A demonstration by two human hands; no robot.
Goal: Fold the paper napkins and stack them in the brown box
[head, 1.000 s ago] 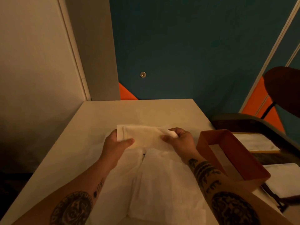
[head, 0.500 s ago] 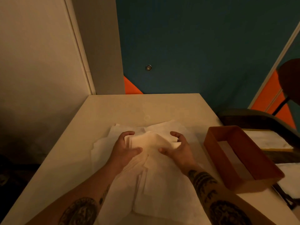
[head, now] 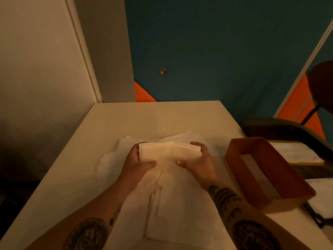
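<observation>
A folded white paper napkin is held between both hands above the table, long side running left to right. My left hand grips its left end, thumb on the near side and fingers behind. My right hand grips its right end the same way. Under the hands lies a loose pile of unfolded white napkins spread over the table. The brown box stands open to the right of the pile, a pale bottom showing inside it.
The cream table meets a pale wall on the left and ends at a far edge before a blue wall. To the right, past the box, are a dark chair and more white paper.
The napkin went down onto the pile half a second ago and now sits raised again, held flat between both hands as a neater, longer rectangle. The view has shifted slightly.
</observation>
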